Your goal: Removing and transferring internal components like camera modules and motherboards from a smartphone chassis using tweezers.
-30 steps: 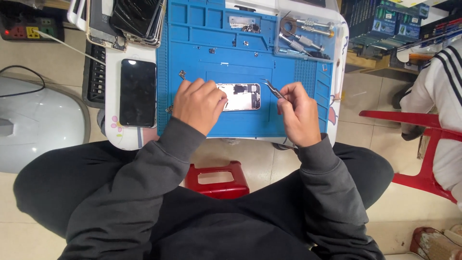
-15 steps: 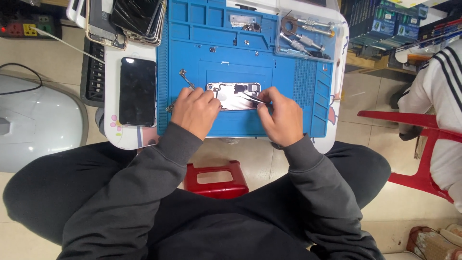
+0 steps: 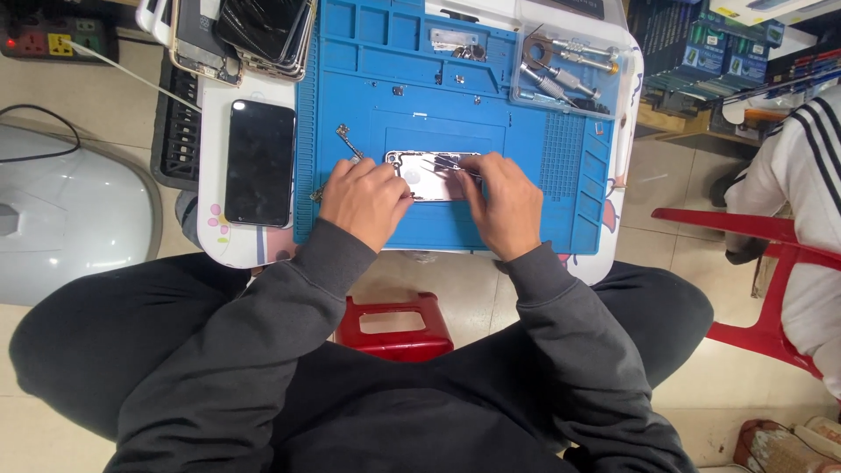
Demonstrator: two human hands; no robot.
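An opened phone body (image 3: 427, 173) lies flat on the blue work mat (image 3: 534, 175), its inside facing up. My left hand (image 3: 363, 200) rests on its left end and holds it down. My right hand (image 3: 501, 203) covers its right end and grips thin metal tweezers (image 3: 447, 165), whose tips point left over the phone's inside. A small metal part (image 3: 347, 140) lies on the mat just above my left hand.
A black phone screen (image 3: 259, 161) lies on the small white table left of the mat. Stacked phones (image 3: 250, 31) sit at the back left, screwdrivers in a tray (image 3: 565, 66) at the back right. Another person in a white striped sleeve (image 3: 810, 166) sits on a red chair (image 3: 745, 254) to the right. A red stool (image 3: 394, 324) is under me.
My right hand has moved left from the phone's right side onto the phone, bringing the tweezers over its inside. My left hand has stayed on the left end.
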